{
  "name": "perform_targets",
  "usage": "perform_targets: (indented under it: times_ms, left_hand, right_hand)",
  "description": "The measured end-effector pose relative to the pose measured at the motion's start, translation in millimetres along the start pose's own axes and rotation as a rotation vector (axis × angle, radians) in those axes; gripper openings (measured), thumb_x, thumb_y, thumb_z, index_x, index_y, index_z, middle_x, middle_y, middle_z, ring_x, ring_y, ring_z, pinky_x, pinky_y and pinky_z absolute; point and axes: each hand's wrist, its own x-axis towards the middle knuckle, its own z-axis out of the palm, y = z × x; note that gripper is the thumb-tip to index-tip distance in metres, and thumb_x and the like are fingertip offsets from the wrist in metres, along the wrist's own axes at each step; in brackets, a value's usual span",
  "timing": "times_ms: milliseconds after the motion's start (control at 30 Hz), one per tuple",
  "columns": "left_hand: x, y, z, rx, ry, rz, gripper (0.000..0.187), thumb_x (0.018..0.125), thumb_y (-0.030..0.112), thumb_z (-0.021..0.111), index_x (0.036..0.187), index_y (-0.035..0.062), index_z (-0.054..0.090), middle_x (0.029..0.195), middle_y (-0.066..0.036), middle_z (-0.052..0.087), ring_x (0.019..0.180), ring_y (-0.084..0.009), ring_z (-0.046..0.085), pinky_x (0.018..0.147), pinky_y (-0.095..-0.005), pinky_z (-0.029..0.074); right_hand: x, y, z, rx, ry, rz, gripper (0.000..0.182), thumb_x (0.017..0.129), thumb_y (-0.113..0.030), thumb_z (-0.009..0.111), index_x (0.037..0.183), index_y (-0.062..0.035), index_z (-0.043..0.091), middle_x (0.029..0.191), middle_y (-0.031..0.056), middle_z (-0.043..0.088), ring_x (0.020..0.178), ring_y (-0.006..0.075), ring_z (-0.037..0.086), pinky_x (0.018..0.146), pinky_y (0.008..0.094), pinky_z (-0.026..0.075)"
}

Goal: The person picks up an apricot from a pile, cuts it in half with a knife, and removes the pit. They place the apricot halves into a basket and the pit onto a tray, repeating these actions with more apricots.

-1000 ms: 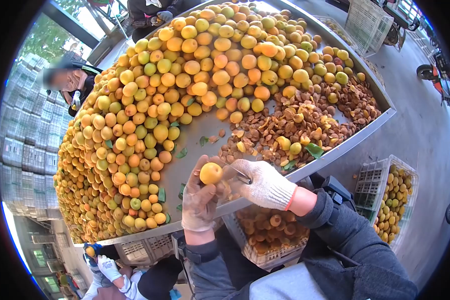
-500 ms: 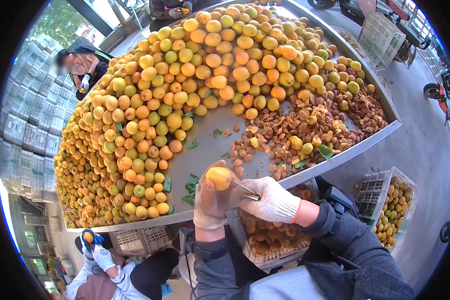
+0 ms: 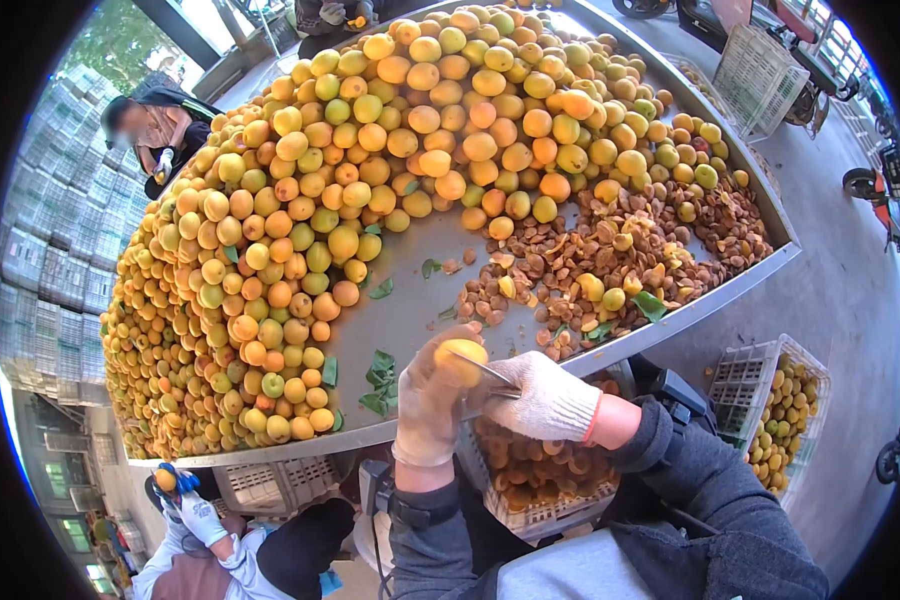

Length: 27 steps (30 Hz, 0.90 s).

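My left hand [image 3: 427, 405], in a thin translucent glove, grips a yellow apricot [image 3: 459, 361] near its fingertips. My right hand [image 3: 548, 398] wears a white knitted glove and is closed around a small knife [image 3: 494, 376]. The blade reaches left and lies against the apricot's upper face. Both hands are in front of the metal table's near edge [image 3: 610, 350]. Beneath them stands a crate of apricot halves [image 3: 550, 475], partly hidden by my hands and arms.
Whole apricots [image 3: 370, 140] form a large heap on the table. Brown pits [image 3: 570, 265] lie at its right, with green leaves [image 3: 381, 378] nearby. A crate of apricots [image 3: 775, 420] stands at right. A co-worker [image 3: 205, 530] sits at lower left; another person [image 3: 155, 125] is across the table.
My left hand has turned and shifted slightly right and up with the apricot. The knife blade now lies across more of the fruit.
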Motion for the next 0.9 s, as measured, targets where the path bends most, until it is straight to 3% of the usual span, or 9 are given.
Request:
perform_targets:
  times_ms: [67,167,400,467,567,600,667,767,900]
  left_hand:
    - [0.6,2.6,2.6,0.4,-0.042,0.05,0.047,0.085,0.019,0.072,0.122,-0.0025,0.054,0.1,-0.005,0.061,0.088,-0.0115,0.057,0.077,-0.0208,0.046]
    - [-3.4,6.9,4.5,0.32,-0.002,-0.017,0.042,0.083,0.008,0.072,0.121,-0.0026,0.056,0.102,-0.004,0.06,0.089,-0.0096,0.056,0.078,-0.0212,0.046]
    - [-3.3,-9.6,8.1,0.234,0.08,0.035,0.064,0.076,0.023,0.081,0.126,-0.0059,0.052,0.114,-0.012,0.063,0.1,-0.018,0.061,0.086,-0.0288,0.05]
    - [-2.2,-10.3,-0.8,0.832,0.091,0.288,0.067,0.074,0.025,0.082,0.126,-0.0051,0.051,0.115,-0.012,0.063,0.102,-0.0185,0.061,0.087,-0.0298,0.05]
    - [-2.4,10.2,10.4,1.434,0.025,0.423,0.067,0.075,0.024,0.082,0.127,-0.0046,0.051,0.115,-0.012,0.063,0.107,-0.0195,0.059,0.089,-0.0317,0.05]
    - [-2.2,4.8,10.4,1.431,0.025,0.424,0.067,0.075,0.024,0.082,0.127,-0.0046,0.051,0.115,-0.012,0.063,0.107,-0.0195,0.059,0.089,-0.0317,0.05]
    - [-1.9,-9.2,10.2,0.517,0.079,0.27,0.065,0.076,0.026,0.081,0.126,-0.0044,0.052,0.114,-0.012,0.063,0.109,-0.0206,0.058,0.091,-0.0334,0.048]
    - [1.2,-1.6,5.9,0.233,0.019,0.066,0.063,0.077,0.028,0.08,0.125,-0.0038,0.053,0.114,-0.013,0.063,0.111,-0.0214,0.057,0.093,-0.034,0.047]
    - [1.8,-7.8,8.8,0.209,0.024,0.097,0.055,0.085,0.033,0.072,0.127,0.0022,0.054,0.108,-0.006,0.062,0.095,-0.0158,0.06,0.081,-0.0273,0.049]
  right_hand:
    - [1.7,-2.3,-2.7,-0.086,-0.026,0.112,0.03,0.08,-0.014,0.061,0.109,-0.0045,0.065,0.085,0.0188,0.068,0.08,0.0311,0.068,0.073,0.0358,0.051]
    - [3.6,5.0,4.4,-0.072,0.054,0.076,0.032,0.08,-0.014,0.061,0.111,-0.0071,0.064,0.086,0.0194,0.068,0.081,0.0343,0.067,0.073,0.0367,0.051]
    - [7.3,0.5,7.6,-0.257,0.215,0.038,0.035,0.079,-0.012,0.06,0.114,-0.0122,0.064,0.089,0.0193,0.067,0.087,0.0386,0.064,0.075,0.0383,0.051]
    - [7.2,1.8,5.5,-0.307,0.204,0.009,0.034,0.078,-0.013,0.061,0.112,-0.0108,0.064,0.091,0.0185,0.067,0.088,0.0381,0.064,0.076,0.0389,0.052]
    - [9.8,4.0,1.4,-0.199,0.124,0.052,0.033,0.078,-0.014,0.061,0.111,-0.0102,0.064,0.092,0.018,0.067,0.088,0.0378,0.064,0.076,0.0397,0.052]
    - [9.4,1.5,1.4,-0.202,0.125,0.054,0.033,0.078,-0.014,0.061,0.111,-0.0102,0.064,0.092,0.018,0.067,0.088,0.0378,0.064,0.076,0.0397,0.052]
    - [9.8,-6.2,1.8,-0.273,0.171,-0.025,0.03,0.079,-0.014,0.061,0.108,-0.0094,0.064,0.09,0.0176,0.067,0.086,0.0377,0.065,0.074,0.0403,0.052]
    - [11.5,-5.8,5.2,-0.304,0.208,-0.004,0.027,0.079,-0.014,0.06,0.105,-0.0094,0.065,0.088,0.0175,0.067,0.084,0.0379,0.065,0.072,0.0414,0.052]
    - [10.4,-4.4,5.9,-0.356,0.264,-0.05,0.024,0.079,-0.015,0.061,0.101,-0.0089,0.065,0.085,0.0178,0.067,0.082,0.0382,0.064,0.071,0.0422,0.052]
